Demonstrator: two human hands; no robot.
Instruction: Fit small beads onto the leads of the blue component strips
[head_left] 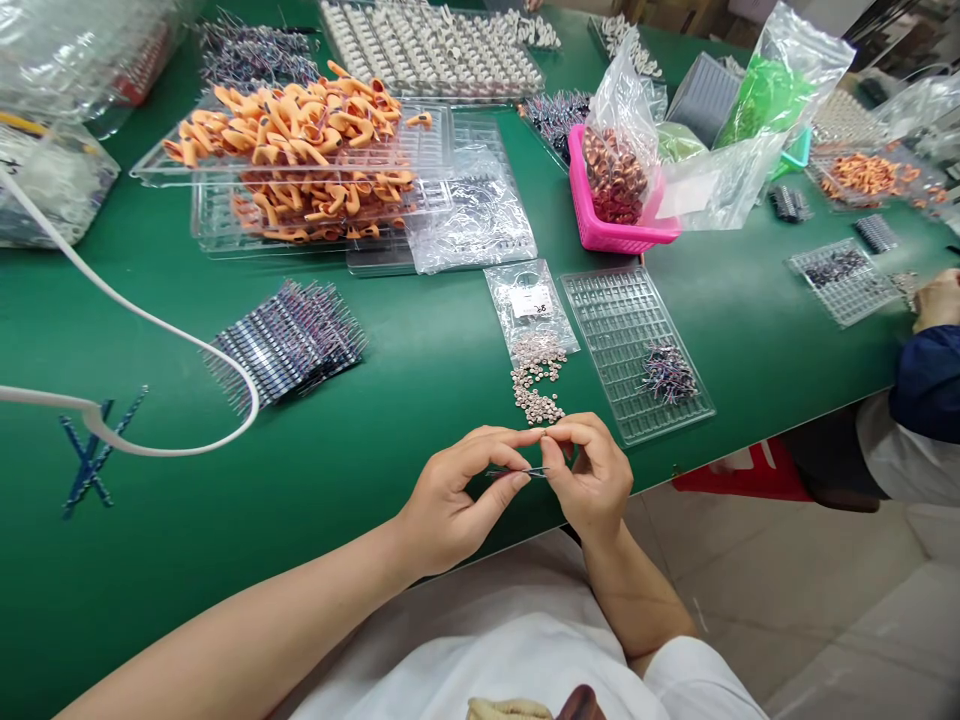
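Observation:
My left hand (450, 500) and my right hand (594, 478) meet at the table's front edge with their fingertips pinched together. A thin dark wired part (531, 471) runs between them, its left end in my left thumb and finger and its right end by my right thumb. Whatever sits between the raised forefingers is too small to make out. Just beyond the fingertips lie many small round metal discs (537, 405), spilling from a clear labelled zip bag (517, 318). To its right is a clear compartment tray (606, 330) with a heap of thin wired parts (670, 376).
Left of the hands lies a bundle of wired strips (292, 340), near a white cable (187, 452). Stacked trays of orange rubber pieces (300, 125) stand behind. A pink basket (626, 235) is at centre right. A co-worker's sleeve (930, 375) shows at right.

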